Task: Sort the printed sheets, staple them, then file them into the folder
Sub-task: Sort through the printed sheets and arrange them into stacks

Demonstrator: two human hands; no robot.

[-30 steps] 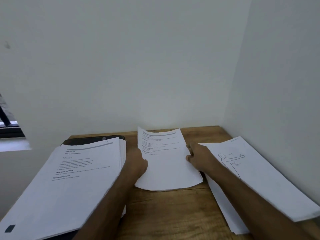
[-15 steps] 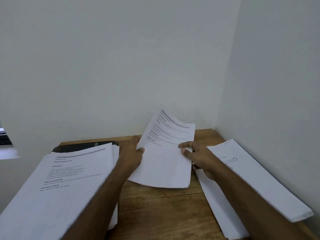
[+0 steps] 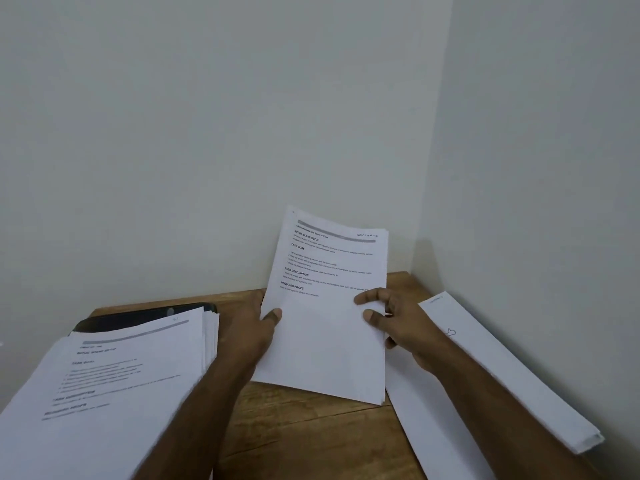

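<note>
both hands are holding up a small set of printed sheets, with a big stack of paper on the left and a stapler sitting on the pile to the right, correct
Not quite. The head view shows no stapler: the right pile carries only paper, its top sheet showing a small line drawing. The rest stands: the left hand and right hand hold the set of printed sheets up, and the big stack lies to the left.

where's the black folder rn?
Head view, far left of the wooden table: the black folder lies against the wall, mostly under the big paper stack.

Left hand [image 3: 254, 327] and right hand [image 3: 403, 322]: bare, no gloves, rings or watch. Forearms bare; no sleeves in view.
</note>
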